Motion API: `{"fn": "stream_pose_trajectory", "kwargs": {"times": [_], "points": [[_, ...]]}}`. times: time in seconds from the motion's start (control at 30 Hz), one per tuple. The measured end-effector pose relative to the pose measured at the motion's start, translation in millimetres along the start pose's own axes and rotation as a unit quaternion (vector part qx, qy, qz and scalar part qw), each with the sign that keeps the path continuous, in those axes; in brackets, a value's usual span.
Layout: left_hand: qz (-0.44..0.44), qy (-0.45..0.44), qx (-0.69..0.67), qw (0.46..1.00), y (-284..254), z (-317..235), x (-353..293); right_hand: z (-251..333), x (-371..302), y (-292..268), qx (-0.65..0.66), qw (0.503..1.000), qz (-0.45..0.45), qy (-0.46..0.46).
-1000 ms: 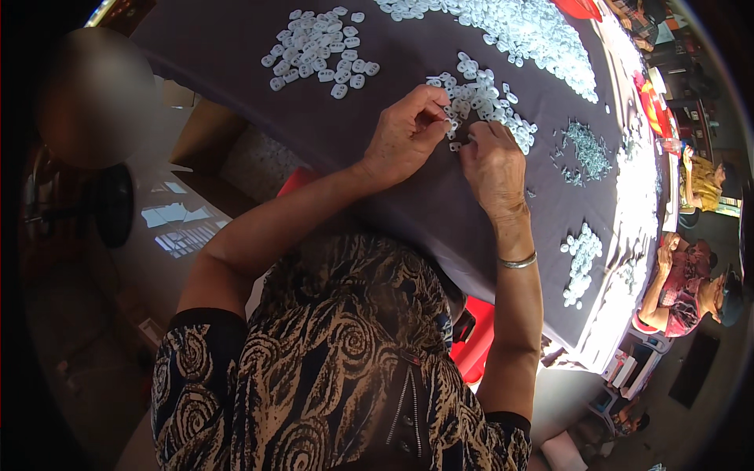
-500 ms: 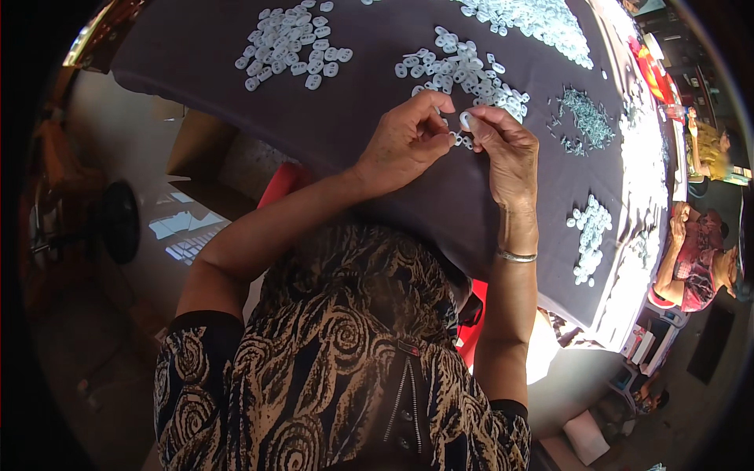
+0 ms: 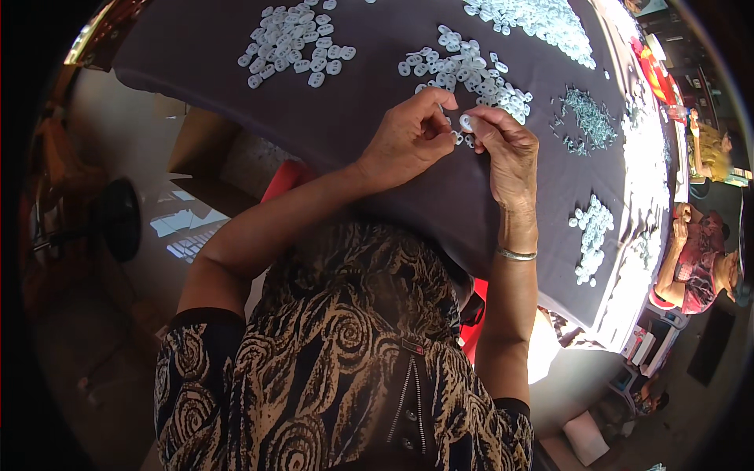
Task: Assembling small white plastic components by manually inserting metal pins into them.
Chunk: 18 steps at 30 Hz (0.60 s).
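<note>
My right hand point(image 3: 509, 149) pinches a small white oval plastic piece point(image 3: 466, 122) between thumb and forefinger. Close by on its left, my left hand point(image 3: 408, 140) is curled, its thumb drawn in toward the bent fingers. Whatever the left fingers hold is too small or hidden to make out. Just beyond both hands spreads a heap of white oval plastic pieces with holes point(image 3: 471, 72), partly covered by my fingers. A second heap of similar white pieces point(image 3: 290, 38) lies farther left on the dark tablecloth point(image 3: 361, 86).
At the far right sits a large white pile point(image 3: 542, 27). Nearer are a scatter of thin grey-green metal bits, like small screws point(image 3: 589, 119), and a cluster of small white parts point(image 3: 591, 235). An open cardboard box point(image 3: 200, 149) stands beside the table. Other people sit along the right.
Both hands stay almost in place, with the white piece still in the right fingers. The view has shifted very slightly.
</note>
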State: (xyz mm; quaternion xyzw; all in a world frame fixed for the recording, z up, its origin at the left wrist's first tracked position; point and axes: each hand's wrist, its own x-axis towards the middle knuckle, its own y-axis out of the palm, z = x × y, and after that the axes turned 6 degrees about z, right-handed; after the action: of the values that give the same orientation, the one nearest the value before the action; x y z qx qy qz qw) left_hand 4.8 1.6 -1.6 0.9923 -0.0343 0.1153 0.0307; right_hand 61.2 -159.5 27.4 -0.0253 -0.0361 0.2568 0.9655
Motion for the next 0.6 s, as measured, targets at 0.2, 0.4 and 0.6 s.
{"fn": "stream_pose_trajectory", "kwargs": {"times": [0.2, 0.4, 0.6], "points": [[-0.004, -0.011, 0.009, 1.0, -0.1, -3.2, 0.3, 0.7, 0.3, -0.2, -0.008, 1.0, 0.006, -0.002], [-0.007, -0.004, 0.012, 1.0, 0.0, -0.8, 1.0, 2.9, -0.5, 0.2, -0.028, 1.0, 0.011, -0.004], [-0.009, -0.004, 0.013, 1.0, -0.2, -2.2, 0.1, 3.0, -1.6, 1.3, -0.063, 0.997, 0.029, -0.02]]}}
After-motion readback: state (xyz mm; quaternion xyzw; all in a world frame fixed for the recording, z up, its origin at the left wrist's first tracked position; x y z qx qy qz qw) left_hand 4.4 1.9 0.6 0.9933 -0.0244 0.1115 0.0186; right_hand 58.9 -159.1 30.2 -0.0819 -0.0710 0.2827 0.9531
